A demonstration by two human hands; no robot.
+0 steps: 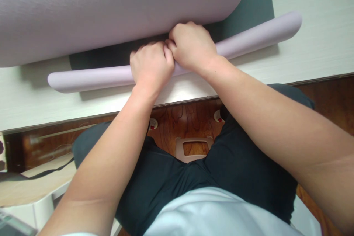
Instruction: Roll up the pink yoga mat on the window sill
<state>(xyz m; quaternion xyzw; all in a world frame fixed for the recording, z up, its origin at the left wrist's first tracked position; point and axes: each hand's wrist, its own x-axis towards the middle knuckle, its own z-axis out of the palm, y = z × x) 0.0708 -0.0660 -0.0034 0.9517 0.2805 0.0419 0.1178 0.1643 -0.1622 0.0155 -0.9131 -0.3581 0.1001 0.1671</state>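
Note:
A lilac mat (116, 11) with a textured surface bulges up in a broad curve at the back. A grey-green face (249, 11) shows beneath it. Along the front lies a narrow lilac rolled edge (257, 38), slightly bent in the middle. My left hand (152, 61) is closed over this edge, fingers curled to its far side. Right beside it, touching, my right hand (192, 46) grips the same edge near its middle. The fingertips of both hands are hidden behind the knuckles.
The mat rests on a pale table (312, 55) whose front edge runs just before my knees. Below are a wooden floor (182, 118) and a beige stool (179, 147) between my legs. At lower left stands a white object (42, 210) with a black strap (41, 174) nearby.

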